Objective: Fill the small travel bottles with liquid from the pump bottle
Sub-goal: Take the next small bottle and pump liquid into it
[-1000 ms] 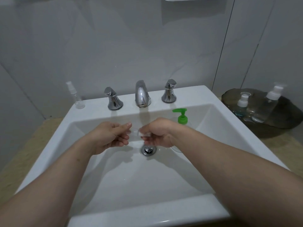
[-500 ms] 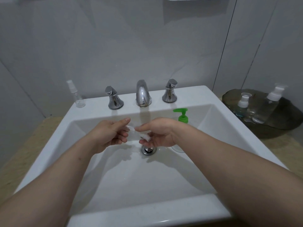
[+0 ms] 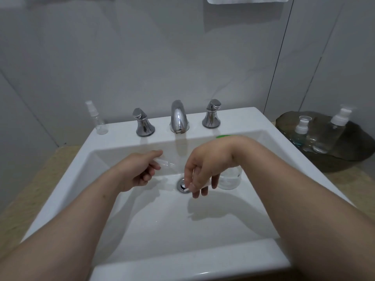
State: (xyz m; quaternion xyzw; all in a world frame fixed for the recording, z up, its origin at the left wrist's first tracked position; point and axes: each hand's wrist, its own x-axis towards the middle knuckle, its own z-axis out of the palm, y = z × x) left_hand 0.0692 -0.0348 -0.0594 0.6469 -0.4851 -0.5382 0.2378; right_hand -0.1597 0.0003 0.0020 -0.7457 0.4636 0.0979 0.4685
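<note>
My left hand (image 3: 140, 169) holds a small clear travel bottle (image 3: 166, 162) sideways over the sink basin, its neck pointing right. My right hand (image 3: 205, 169) hangs fingers-down over the drain (image 3: 182, 185), pinching a small white cap (image 3: 187, 188) apart from the bottle. The clear pump bottle (image 3: 230, 179) with a green pump head (image 3: 224, 136) stands in the basin behind my right wrist, mostly hidden. Another small clear spray bottle (image 3: 97, 119) stands on the sink ledge at the far left.
The white sink (image 3: 203, 266) has a chrome spout (image 3: 178, 116) and two chrome handles (image 3: 143, 123) (image 3: 212, 114). On the right counter a dark tray (image 3: 349, 159) carries two white-capped clear bottles (image 3: 300, 128) (image 3: 332, 132).
My hands have drawn apart: the cap has come off the small bottle, and my right hand has dropped with it toward the drain. My right wrist now covers most of the green pump head.
</note>
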